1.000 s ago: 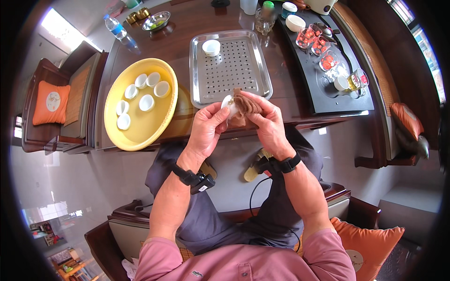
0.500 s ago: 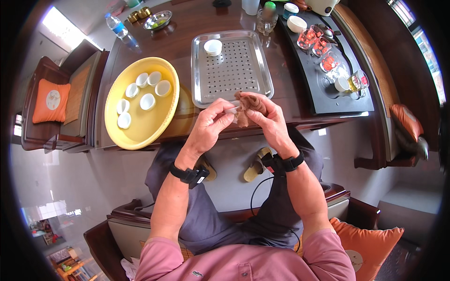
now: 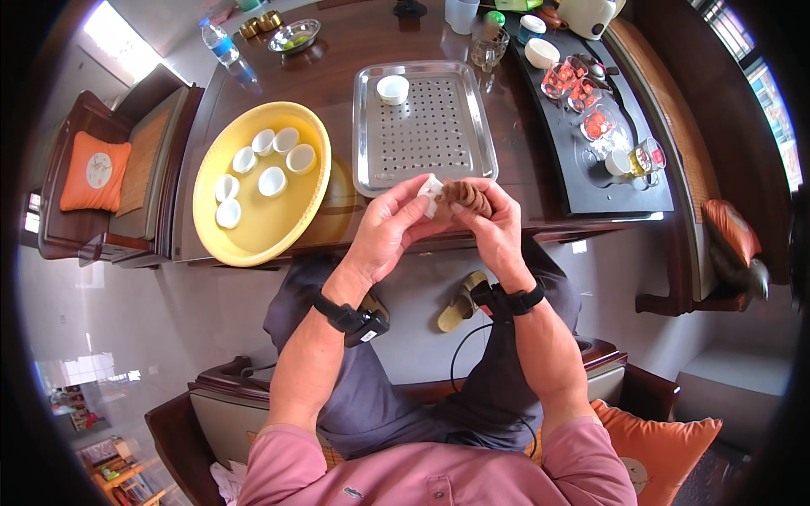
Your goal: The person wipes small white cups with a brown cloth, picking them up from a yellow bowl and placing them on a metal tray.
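Both hands meet just in front of the near edge of a steel perforated tray [image 3: 424, 177]. My left hand [image 3: 390, 226] pinches a small white cup [image 3: 432, 187], mostly hidden by the fingers. Bunched brown cloth [image 3: 469, 197] is gripped in my right hand [image 3: 499, 232], close beside the cup. One white cup [image 3: 392, 90] stands in the tray's far left part. To the left, a yellow basin [image 3: 205, 228] holds several white cups [image 3: 272, 181] in shallow water.
A black tea tray [image 3: 582, 192] on the right carries glass cups with red patterns [image 3: 598, 123], a white bowl [image 3: 542, 54] and a small glass pitcher [image 3: 648, 158]. A glass mug [image 3: 489, 46], water bottle [image 3: 218, 42] and metal dish [image 3: 294, 37] stand at the back.
The brown cloth has come away from the white cup and is now bunched in my right hand. More of the cup shows in my left fingers. The view has shifted slightly.
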Available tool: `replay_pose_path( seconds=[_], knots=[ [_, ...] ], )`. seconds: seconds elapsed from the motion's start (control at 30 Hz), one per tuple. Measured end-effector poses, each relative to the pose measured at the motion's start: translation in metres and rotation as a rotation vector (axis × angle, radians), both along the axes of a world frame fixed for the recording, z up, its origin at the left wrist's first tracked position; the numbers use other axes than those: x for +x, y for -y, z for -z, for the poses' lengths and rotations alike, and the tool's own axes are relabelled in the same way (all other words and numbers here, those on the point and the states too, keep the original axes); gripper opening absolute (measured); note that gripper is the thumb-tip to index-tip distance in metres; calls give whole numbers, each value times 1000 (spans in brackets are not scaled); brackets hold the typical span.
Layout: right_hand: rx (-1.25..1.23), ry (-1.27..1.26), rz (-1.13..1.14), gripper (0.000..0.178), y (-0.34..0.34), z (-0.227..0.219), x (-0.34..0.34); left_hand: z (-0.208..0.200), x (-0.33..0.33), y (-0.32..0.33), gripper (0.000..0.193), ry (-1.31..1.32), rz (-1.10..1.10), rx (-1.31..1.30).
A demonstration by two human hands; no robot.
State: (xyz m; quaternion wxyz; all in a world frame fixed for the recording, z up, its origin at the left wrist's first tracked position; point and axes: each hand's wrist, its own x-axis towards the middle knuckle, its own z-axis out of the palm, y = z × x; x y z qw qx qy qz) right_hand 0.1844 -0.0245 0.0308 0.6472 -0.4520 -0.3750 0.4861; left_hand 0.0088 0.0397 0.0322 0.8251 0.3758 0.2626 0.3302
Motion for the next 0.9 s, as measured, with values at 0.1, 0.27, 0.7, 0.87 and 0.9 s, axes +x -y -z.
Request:
replay_pose_path(
  seconds=[0.1, 0.27, 0.7, 0.87, 0.9],
  knots=[
    [19, 144, 18, 24, -2, 7, -5, 9, 4, 3, 48, -249, -137, 546],
    [12, 97, 45, 28, -3, 15, -8, 3, 9, 9, 53, -530, -292, 1054],
    [0, -33, -9, 16, -1, 7, -5, 6, -1, 0, 43, -262, -8, 515],
    [31, 9, 27, 10, -4, 12, -5, -2, 5, 10, 53, -381, -153, 724],
    [26, -32, 6, 10, -3, 11, -6, -1, 5, 9, 53, -334, -125, 635]
  ],
)
